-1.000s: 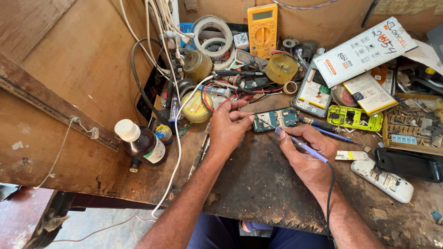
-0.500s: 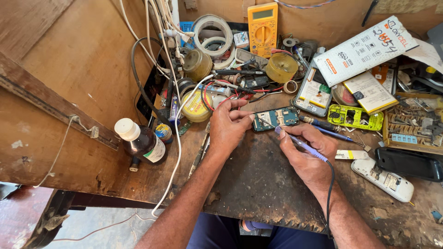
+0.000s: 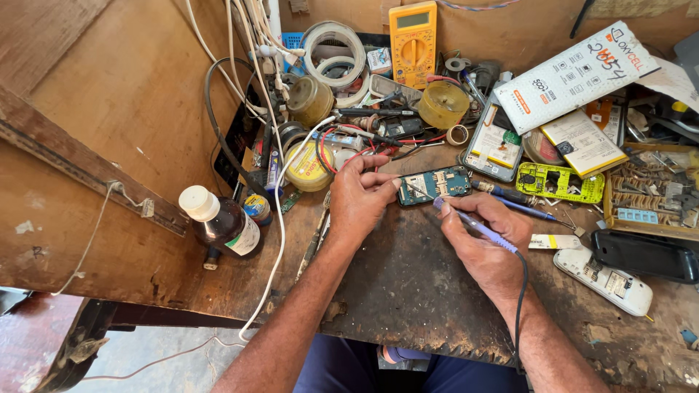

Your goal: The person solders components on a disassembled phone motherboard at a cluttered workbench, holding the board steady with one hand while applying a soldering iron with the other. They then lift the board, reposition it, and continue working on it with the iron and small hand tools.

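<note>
We see two hands at work on a crowded tabletop (image 3: 408, 291). The left hand (image 3: 358, 198) rests beside a small green circuit board (image 3: 435, 185). Its fingers (image 3: 380, 180) are curled and touch the board's left end, so they keep it in place. We cannot tell if they pinch it or only press on it. The board lies flat on the dark middle of the tabletop, between the two hands.

The right hand (image 3: 486, 244) grips a thin blue soldering pen (image 3: 473, 226) like a pencil. The fingers are closed tight on it. Its black cord (image 3: 521, 291) runs back along the wrist. The tip sits just at the board's lower edge.

Compared with a second ago, very little has moved. The board lies in the same spot and both hands are where they were. The pen tip seems a touch nearer the board. We think the work on the board is going on, slow and careful.

Around the hands we see a yellow meter (image 3: 413, 42), a roll of tape (image 3: 333, 45), a brown bottle (image 3: 218, 223), a yellow-green phone frame (image 3: 559, 183) and a white phone back (image 3: 604, 280).
</note>
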`<state>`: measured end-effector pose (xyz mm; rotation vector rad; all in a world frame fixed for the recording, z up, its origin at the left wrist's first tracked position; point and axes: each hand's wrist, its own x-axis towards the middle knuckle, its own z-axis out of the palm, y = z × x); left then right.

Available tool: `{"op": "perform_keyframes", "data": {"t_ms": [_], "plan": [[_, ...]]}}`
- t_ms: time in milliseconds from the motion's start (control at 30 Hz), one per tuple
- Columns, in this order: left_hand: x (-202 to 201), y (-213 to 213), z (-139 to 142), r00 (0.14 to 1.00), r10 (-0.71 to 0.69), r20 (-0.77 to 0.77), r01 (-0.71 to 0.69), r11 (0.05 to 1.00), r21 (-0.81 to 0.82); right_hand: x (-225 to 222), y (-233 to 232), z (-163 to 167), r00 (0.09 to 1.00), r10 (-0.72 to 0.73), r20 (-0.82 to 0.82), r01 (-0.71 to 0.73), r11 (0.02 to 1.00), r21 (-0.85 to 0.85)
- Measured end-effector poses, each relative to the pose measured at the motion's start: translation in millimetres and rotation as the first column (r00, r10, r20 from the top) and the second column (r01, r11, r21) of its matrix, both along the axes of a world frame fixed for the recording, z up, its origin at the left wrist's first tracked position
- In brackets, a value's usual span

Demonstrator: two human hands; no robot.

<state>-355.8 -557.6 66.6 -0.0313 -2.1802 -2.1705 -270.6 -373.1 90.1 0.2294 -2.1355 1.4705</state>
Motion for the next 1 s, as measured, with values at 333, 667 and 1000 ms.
{"op": "perform_keyframes", "data": {"t_ms": [333,667,1000], "plan": [[-0.5,1.2,0.0,1.000,0.001,-0.008,-0.001,1.000,0.000,-1.2,0.8,-1.2,1.000,0.017,0.013,-0.016,0.999,-0.030],[-0.9,3.4,0.7,1.000,0.000,-0.003,0.000,1.000,0.000,-0.7,3.2,-0.2,1.000,0.008,0.021,-0.008,1.000,-0.007],[-0.6,4.8,0.9,1.000,-0.005,0.002,0.005,1.000,-0.012,-0.7,4.2,-0.4,1.000,0.015,0.000,-0.015,1.000,-0.007]]}}
